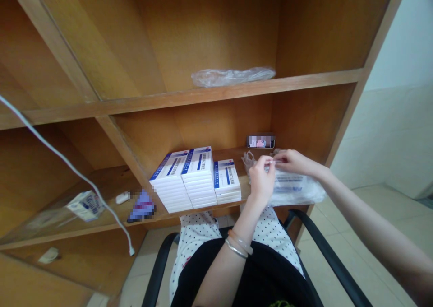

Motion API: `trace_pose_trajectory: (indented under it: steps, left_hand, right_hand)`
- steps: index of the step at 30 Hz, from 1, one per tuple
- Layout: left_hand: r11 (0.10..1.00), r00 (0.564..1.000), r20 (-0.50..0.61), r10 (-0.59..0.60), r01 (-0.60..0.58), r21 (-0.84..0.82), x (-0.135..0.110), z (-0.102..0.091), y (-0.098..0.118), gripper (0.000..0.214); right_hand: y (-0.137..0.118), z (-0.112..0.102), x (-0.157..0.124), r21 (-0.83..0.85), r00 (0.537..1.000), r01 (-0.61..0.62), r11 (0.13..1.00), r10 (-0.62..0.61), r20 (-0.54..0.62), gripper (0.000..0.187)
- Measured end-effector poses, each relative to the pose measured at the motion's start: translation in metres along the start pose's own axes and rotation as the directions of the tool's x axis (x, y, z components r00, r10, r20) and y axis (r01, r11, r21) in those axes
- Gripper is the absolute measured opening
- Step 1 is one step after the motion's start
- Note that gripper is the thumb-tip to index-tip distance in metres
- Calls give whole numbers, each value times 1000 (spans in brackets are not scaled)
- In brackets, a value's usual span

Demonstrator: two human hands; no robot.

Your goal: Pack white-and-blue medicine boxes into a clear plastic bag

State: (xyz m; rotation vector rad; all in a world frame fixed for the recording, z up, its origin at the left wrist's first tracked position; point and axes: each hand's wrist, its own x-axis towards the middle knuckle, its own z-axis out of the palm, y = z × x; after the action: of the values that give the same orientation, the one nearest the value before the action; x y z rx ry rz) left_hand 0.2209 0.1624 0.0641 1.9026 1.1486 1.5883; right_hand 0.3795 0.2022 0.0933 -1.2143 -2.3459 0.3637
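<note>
A clear plastic bag lies on the right of the lower shelf, with white boxes printed in blue showing through it. Above its left part, my left hand and my right hand meet with fingertips pinched together on the bag's gathered top. A twisted loop of the plastic stands up just left of them. Exactly how the plastic runs between the fingers is too small to make out. Beside my left hand is a short stack of white and blue boxes, and left of it rise two taller stacks.
Behind my hands, a phone leans at the back. A crumpled plastic bag rests on the upper shelf. Further left are a tilted box, a small white object and a hanging white cable. Chair armrests flank my body.
</note>
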Motion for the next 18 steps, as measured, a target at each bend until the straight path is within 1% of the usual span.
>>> trace_pose_trajectory:
  steps: [3,5,7,9,12,14,15,17,18]
  left_hand:
    - [999,999,39,23,-24,40,-1,-9,2,10]
    - [994,998,46,45,-50,101,-2,-22,3,12]
    - [978,998,36,60,-66,196,-3,-40,0,13]
    - [944,998,29,57,-63,323,-5,-60,-6,14]
    - [839,999,44,24,-44,543,-7,-83,-15,14]
    - [764,998,64,-7,-35,644,-7,-91,-19,16]
    - [738,997,78,-19,-39,673,-7,-93,-19,16]
    - [709,994,105,-25,-57,703,-7,-95,-18,17]
    - [702,993,115,-22,-66,709,-7,-95,-18,17]
  right_hand:
    - [1,-6,4,-58,999,47,997,-46,19,29]
    - [1,-12,6,-110,998,59,992,-56,26,28]
    - [0,-20,10,-138,997,77,987,-73,33,27]
    - [-2,-28,17,-110,996,85,990,-82,36,27]
    - [-10,-42,33,-52,999,42,998,-41,21,31]
    - [-18,-50,50,-70,999,-7,998,3,-47,31]
    - [-22,-53,60,-91,994,-35,995,25,-108,30]
    - [-32,-56,86,-106,971,-73,992,47,-235,30]
    - [-36,-55,101,-89,963,-84,993,57,-263,30]
